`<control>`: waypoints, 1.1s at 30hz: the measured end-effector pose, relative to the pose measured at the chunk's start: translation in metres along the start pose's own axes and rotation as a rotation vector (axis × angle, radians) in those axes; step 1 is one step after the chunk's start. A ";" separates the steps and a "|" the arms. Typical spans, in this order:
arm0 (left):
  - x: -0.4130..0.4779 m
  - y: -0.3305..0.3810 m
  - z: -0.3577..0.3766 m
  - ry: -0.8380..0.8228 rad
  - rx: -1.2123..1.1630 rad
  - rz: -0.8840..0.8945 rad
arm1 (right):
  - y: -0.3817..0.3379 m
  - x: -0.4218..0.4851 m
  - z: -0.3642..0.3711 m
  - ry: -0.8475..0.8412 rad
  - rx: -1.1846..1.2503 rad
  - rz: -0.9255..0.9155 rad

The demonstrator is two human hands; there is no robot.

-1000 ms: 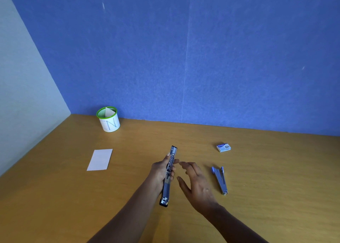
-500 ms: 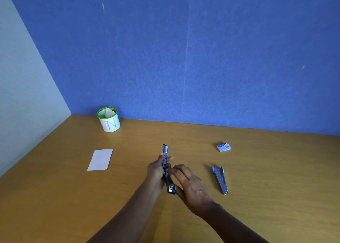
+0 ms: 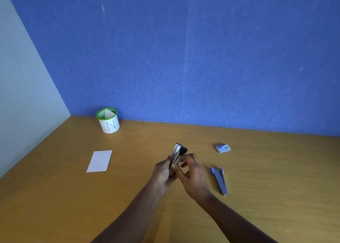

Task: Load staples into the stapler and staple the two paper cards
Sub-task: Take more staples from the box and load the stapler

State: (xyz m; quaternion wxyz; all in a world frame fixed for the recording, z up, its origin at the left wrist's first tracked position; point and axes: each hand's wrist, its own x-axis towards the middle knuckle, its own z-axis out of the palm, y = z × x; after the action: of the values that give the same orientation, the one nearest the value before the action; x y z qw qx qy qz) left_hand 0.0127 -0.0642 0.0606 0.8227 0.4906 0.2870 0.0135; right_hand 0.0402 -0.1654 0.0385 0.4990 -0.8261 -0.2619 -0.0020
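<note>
The left hand [image 3: 162, 173] grips a slim, shiny metal stapler [image 3: 176, 159] with a black tip, holding it above the wooden tabletop [image 3: 276, 169] and pointing it away. The right hand [image 3: 193, 174] curls in from the other side and pinches its body. To the right lies a blue-and-steel tool [image 3: 219, 181], with a small blue staple box [image 3: 223, 148] beyond it. A flat white card [image 3: 99, 161] lies well to the left. A green-rimmed white cup [image 3: 108, 121] holds a folded paper.
</note>
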 end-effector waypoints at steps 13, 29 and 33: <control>-0.006 -0.005 0.006 -0.013 0.176 0.045 | -0.004 0.005 0.005 0.037 0.391 0.362; -0.006 -0.008 0.003 -0.112 0.122 0.020 | -0.011 -0.003 0.004 -0.128 0.412 0.355; -0.003 -0.008 0.000 -0.120 0.023 -0.008 | -0.009 -0.003 0.003 -0.106 0.399 0.331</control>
State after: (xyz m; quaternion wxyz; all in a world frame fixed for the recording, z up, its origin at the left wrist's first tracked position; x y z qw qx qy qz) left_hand 0.0086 -0.0694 0.0553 0.8327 0.4988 0.2394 -0.0226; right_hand 0.0327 -0.1613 0.0434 0.6312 -0.7419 -0.1439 0.1746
